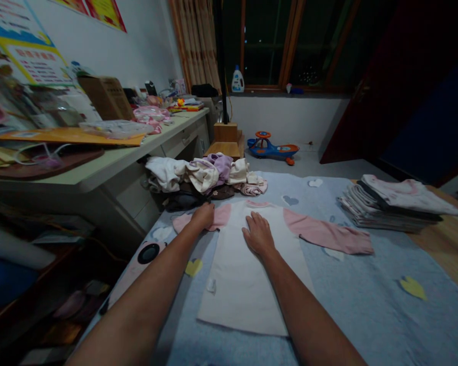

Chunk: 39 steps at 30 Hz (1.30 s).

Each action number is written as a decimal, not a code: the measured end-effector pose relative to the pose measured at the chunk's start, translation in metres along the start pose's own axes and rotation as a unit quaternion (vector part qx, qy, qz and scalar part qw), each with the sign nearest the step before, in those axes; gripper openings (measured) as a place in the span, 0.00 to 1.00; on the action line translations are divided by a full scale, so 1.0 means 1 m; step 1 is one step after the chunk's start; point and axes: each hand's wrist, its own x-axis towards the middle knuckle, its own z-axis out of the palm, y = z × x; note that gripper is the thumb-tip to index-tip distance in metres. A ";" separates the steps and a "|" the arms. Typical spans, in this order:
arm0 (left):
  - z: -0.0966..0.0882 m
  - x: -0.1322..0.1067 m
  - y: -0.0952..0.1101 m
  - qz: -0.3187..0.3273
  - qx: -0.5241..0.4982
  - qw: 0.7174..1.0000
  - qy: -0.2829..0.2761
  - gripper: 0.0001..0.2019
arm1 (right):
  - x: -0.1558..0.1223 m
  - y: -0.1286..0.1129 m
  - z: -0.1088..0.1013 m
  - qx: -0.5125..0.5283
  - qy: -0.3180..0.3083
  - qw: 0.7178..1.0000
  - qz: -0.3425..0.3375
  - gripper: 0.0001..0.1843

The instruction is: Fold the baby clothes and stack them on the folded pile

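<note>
A white long-sleeved shirt (248, 290) with pink sleeves and a pink neckline lies spread flat on the blue bedsheet (351, 310). Its right-hand sleeve stretches out straight to the side. My left hand (203, 215) has its fingers closed on the pink sleeve at the left, near the shoulder. My right hand (258, 234) rests flat on the shirt's chest below the collar, fingers spread. A small white tag shows at the shirt's lower left side.
A heap of unfolded clothes (202, 173) lies at the bed's far left edge. At the right stands a stack of folded clothes (393, 208). A cluttered desk (110, 168) runs along the left. Beyond the bed are a wooden stand (225, 140) and a blue ride-on toy (273, 148).
</note>
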 end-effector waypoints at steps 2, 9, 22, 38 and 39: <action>0.003 0.008 0.001 -0.012 0.002 1.000 -0.008 0.11 | 0.000 0.000 -0.001 0.001 0.001 1.000 -0.002 0.25; 0.005 0.020 0.000 -0.036 0.012 0.999 0.008 0.09 | -0.001 0.000 0.001 0.000 0.009 1.000 -0.002 0.24; 0.009 -0.028 -0.022 -0.010 0.013 0.995 0.100 0.12 | 0.000 0.000 -0.001 0.002 0.000 1.000 0.002 0.25; -0.016 -0.042 -0.065 -0.248 0.034 0.968 -0.011 0.32 | 0.000 0.002 0.004 0.003 0.008 1.000 0.000 0.24; -0.014 -0.042 -0.066 -0.239 0.022 0.971 -0.004 0.33 | 0.000 0.002 0.004 0.002 0.009 1.000 0.000 0.24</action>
